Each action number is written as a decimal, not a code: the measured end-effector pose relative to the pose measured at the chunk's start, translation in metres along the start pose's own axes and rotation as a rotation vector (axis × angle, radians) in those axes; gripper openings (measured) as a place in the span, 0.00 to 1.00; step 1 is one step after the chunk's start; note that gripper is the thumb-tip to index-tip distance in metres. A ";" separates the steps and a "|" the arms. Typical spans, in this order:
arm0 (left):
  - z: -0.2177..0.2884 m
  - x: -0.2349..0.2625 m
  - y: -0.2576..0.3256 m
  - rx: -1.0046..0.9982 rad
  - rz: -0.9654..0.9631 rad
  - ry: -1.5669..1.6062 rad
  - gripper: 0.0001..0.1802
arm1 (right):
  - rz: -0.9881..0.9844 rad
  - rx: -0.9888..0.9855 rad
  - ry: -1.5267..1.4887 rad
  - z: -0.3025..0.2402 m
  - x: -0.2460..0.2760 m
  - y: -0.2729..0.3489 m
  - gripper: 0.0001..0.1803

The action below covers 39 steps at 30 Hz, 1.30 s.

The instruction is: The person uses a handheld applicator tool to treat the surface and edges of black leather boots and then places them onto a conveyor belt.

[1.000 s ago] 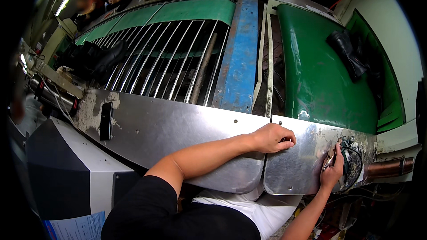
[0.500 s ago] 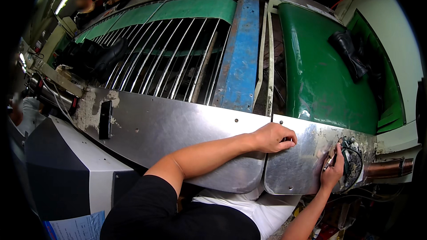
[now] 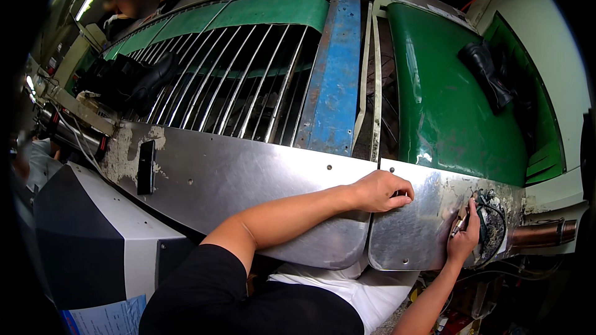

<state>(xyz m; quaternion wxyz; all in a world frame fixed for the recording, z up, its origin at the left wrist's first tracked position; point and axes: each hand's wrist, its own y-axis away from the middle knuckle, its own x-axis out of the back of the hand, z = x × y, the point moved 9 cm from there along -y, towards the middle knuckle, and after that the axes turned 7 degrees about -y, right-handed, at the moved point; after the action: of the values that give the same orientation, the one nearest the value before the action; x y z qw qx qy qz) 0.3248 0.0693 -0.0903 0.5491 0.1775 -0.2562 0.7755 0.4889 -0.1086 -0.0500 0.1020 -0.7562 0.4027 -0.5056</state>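
My left hand point(image 3: 380, 191) rests on the metal tabletop point(image 3: 267, 164), just right of the gap between its two plates. Its fingers are curled, and a small pale bit shows between thumb and fingers, too small to name. Farther right, my right hand point(image 3: 464, 241) is closed around a small silver metal tool point(image 3: 458, 223) with a narrow body. Beside that hand lies a dark clump of cord and residue point(image 3: 492, 220) stuck to the plate. The palm side of both hands is partly hidden.
Beyond the plates run chrome rollers point(image 3: 248, 87), a blue beam point(image 3: 338, 80) and a green belt point(image 3: 453, 105). Black boots point(image 3: 487, 77) lie on the belt; black footwear point(image 3: 152, 80) sits on the rollers. A black phone-like slab point(image 3: 146, 167) lies left. People work at far left.
Both my hands stay in place. The rollers have shifted along, and a brownish one no longer shows near the blue beam. A person at the far upper left has moved.
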 end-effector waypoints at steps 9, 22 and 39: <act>0.001 0.000 0.000 -0.007 -0.003 0.021 0.09 | -0.067 -0.102 0.002 0.010 -0.003 0.002 0.23; 0.055 0.034 0.004 -0.125 0.078 0.332 0.08 | -0.007 -0.021 -0.021 0.001 0.000 0.000 0.25; 0.244 0.109 0.071 -1.033 0.261 1.315 0.05 | 0.007 0.011 -0.014 0.009 0.000 0.003 0.24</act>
<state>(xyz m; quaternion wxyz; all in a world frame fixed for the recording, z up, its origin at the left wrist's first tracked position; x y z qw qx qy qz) 0.2196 -0.0110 0.1529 0.5045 -0.6142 -0.2253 0.5634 0.4951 -0.1124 -0.0561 0.1105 -0.7578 0.4018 -0.5021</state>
